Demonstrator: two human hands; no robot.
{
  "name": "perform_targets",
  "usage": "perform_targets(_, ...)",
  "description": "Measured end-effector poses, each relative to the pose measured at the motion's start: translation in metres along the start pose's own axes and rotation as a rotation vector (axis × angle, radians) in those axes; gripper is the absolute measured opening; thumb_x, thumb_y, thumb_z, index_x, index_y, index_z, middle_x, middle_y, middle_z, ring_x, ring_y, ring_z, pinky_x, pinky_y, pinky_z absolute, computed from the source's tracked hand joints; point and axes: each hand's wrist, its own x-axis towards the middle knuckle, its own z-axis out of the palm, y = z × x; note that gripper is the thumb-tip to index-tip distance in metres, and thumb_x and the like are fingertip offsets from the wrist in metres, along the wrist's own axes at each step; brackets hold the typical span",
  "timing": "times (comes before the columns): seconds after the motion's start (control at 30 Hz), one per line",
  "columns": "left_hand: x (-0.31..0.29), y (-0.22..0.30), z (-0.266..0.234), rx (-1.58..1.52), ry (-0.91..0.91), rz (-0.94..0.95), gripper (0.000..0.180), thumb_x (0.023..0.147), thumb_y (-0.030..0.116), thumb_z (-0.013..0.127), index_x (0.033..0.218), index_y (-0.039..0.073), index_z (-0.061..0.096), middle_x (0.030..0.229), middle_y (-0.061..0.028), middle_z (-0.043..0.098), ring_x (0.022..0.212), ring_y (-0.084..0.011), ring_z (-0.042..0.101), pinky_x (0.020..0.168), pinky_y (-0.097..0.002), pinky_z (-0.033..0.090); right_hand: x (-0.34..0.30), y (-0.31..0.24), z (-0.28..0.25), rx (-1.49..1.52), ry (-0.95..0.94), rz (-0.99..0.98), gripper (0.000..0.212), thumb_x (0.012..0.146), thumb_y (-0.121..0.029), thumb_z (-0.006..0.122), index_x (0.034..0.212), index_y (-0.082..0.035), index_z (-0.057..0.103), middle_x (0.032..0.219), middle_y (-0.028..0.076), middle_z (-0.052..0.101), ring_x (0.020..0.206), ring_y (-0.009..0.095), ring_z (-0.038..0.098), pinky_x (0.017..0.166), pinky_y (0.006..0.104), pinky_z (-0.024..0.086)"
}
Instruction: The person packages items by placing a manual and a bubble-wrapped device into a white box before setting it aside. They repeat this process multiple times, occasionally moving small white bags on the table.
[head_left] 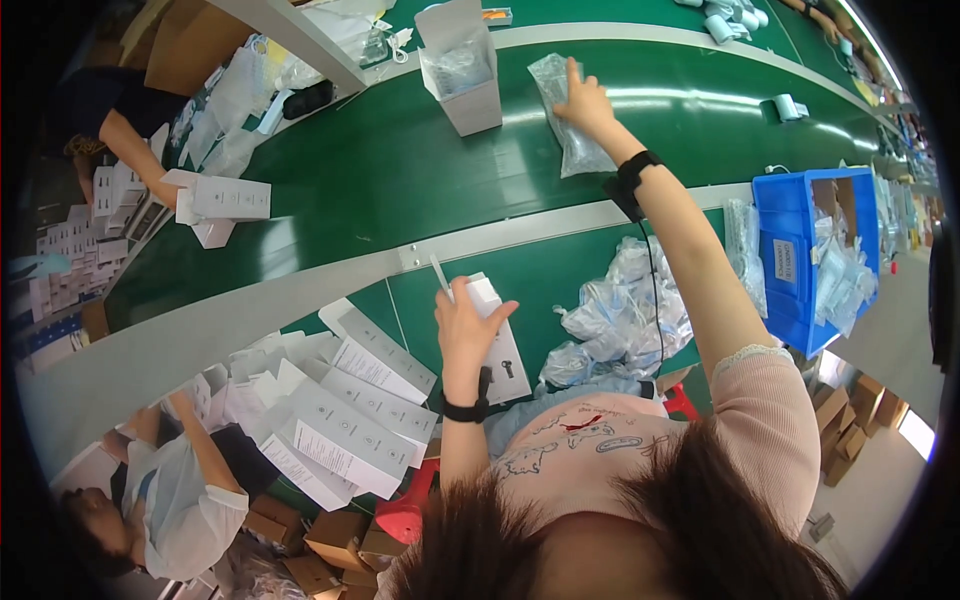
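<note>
Near the middle, my left hand [464,335] is closed around a white carton [506,362] with a small dark picture on its face and its end flap raised. My thumb sticks out to the right across the carton. My right arm reaches over the green conveyor belt [370,180]. There my right hand [588,102] rests on a clear plastic bubble bag [577,148], index finger stretched and thumb apart. The bag lies aslant under the fingers; its contents cannot be made out.
Several white cartons [350,420] lie piled left of me. Crumpled plastic bags [625,310] sit right, beside a blue crate [790,255]. An open white box [465,95] stands on the belt. A co-worker's hand [165,185] touches another carton [230,198]; another person [180,500] sits lower left.
</note>
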Motion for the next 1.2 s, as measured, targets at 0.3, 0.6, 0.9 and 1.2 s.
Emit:
perform_targets(0.3,-0.017,0.038,-0.03,-0.09,0.236,0.294,0.058,0.061,0.019,0.075,0.107,0.004,0.044,0.114,-0.0221,0.039,0.103,-0.0394,0.044,0.086,-0.0435,0.039,-0.099,0.003,-0.08,1.604,-0.056,-0.021,0.059,0.074,-0.016,0.06,0.125,-0.005,0.031,0.109,0.015,0.05,0.093,0.03,0.054,0.08,0.0398,0.047)
perform_targets(0.6,-0.018,0.022,0.022,-0.31,0.454,0.628,0.061,0.059,0.017,0.078,0.105,0.002,0.042,0.116,-0.0227,0.039,0.107,-0.0375,0.044,0.088,-0.0421,0.038,-0.228,-0.072,-0.084,2.151,0.411,0.302,0.046,0.076,-0.012,0.059,0.117,-0.007,0.037,0.109,0.011,0.046,0.101,0.023,0.047,0.084,0.0382,0.044)
perform_targets(0.9,-0.024,0.015,0.044,-0.645,0.484,0.612,0.06,0.059,0.014,0.08,0.1,0.004,0.038,0.12,-0.0253,0.041,0.106,-0.0387,0.045,0.088,-0.0428,0.038,-0.267,-0.055,-0.076,0.808,0.761,-0.566,0.047,0.072,-0.014,0.066,0.115,-0.009,0.047,0.12,0.011,0.042,0.113,0.031,0.038,0.093,0.0429,0.034)
perform_targets(1.2,-0.033,-0.011,0.049,-0.517,0.477,0.777,0.061,0.06,0.012,0.078,0.1,0.005,0.034,0.124,-0.0276,0.035,0.112,-0.0374,0.041,0.092,-0.0419,0.033,-0.268,0.053,-0.061,0.675,0.297,-0.549,0.042,0.065,-0.02,0.072,0.104,-0.009,0.059,0.114,0.013,0.049,0.113,0.034,0.039,0.09,0.0407,0.038)
